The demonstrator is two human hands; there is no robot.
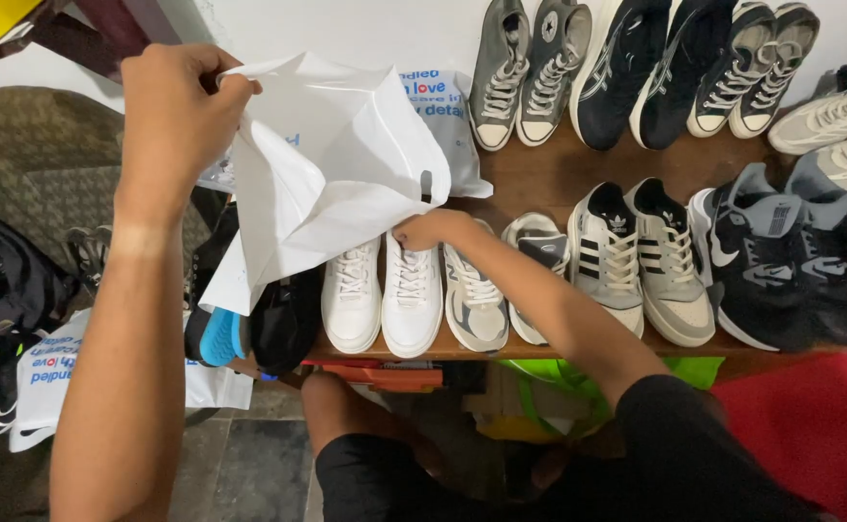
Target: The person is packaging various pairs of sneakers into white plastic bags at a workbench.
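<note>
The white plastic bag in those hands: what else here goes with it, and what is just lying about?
In hand:
- white plastic bag
- left hand gripping its top edge
- right hand at its lower edge

Lying about:
- white sneakers on the wooden shelf
- grey high-tops
- black sneakers
- printed bag on the floor

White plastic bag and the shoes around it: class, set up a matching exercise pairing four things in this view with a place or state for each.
Things:
1. white plastic bag
2. white sneakers
3. grey high-top sneakers
4. left hand

Places or states:
A. back row, against the wall
B. grips the bag's top edge
C. held up, open
D. front row, below the bag

Pairs: 1-C, 2-D, 3-A, 4-B
</note>
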